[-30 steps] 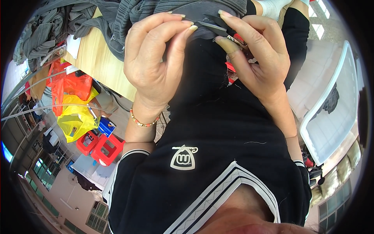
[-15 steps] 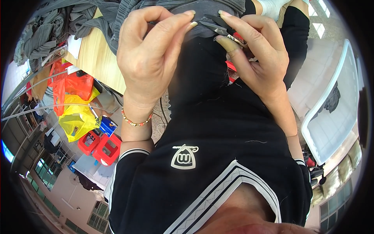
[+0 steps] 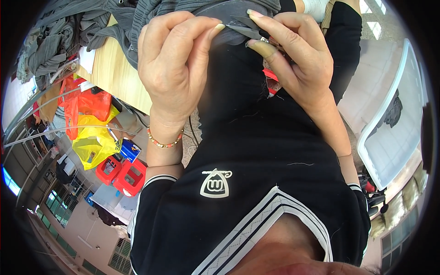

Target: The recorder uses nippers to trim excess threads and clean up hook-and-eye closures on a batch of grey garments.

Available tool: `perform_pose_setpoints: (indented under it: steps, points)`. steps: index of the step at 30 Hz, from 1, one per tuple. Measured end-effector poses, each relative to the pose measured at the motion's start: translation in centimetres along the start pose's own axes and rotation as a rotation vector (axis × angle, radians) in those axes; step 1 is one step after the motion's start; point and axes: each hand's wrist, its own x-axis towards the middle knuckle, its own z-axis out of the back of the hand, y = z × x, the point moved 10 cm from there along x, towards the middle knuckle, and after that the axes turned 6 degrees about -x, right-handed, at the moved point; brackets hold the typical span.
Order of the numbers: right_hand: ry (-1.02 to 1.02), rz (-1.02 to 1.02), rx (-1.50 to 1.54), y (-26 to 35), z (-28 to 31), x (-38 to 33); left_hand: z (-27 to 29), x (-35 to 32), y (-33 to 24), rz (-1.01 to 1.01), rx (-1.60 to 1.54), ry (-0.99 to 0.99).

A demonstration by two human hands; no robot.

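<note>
My right hand point(image 3: 300, 57) holds a small pair of thread snips point(image 3: 247, 32), its two pointed blades apart and aimed left. Thumb and forefinger of my left hand point(image 3: 172, 68) are pinched together right by the blade tips. Whatever lies in that pinch is too fine to make out. Behind the fingertips, a grey ribbed garment point(image 3: 121, 23) with a smooth darker panel point(image 3: 215, 13) spreads across my lap and onto the table. My black trousers show beneath both hands, with a bit of red point(image 3: 271, 78) below the right palm.
At the left is a pale wooden table point(image 3: 114, 71), with piled grey clothing point(image 3: 55, 34) beyond it. Red point(image 3: 94, 103) and yellow point(image 3: 94, 146) plastic bags hang near red stools point(image 3: 130, 178). A translucent bin point(image 3: 366, 146) on the right contains dark cloth point(image 3: 392, 112).
My right hand has shifted slightly left and up with the snips. The blade tips are now closer to my left fingertips, which remain pinched.
</note>
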Motion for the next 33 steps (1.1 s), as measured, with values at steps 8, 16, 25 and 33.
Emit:
perform_pose_setpoints:
  steps: [8, 16, 25, 33]
  points:
    - [-0.019, 0.000, 0.034, -0.3, -0.3, -0.2, 0.0, -0.1, 0.1, 0.002, -0.012, -0.025]
    - [-0.015, 0.067, 0.017, 0.0, 0.1, -0.3, 0.1, -0.1, 0.1, 0.001, -0.016, -0.025]
    - [0.015, 0.026, 0.022, 0.5, 0.3, 0.4, 0.7, 0.1, -0.6, -0.031, -0.009, -0.071]
    - [0.009, 0.004, 0.010, 0.6, 0.0, 0.7, 1.0, -0.1, -1.2, -0.069, 0.018, -0.118]
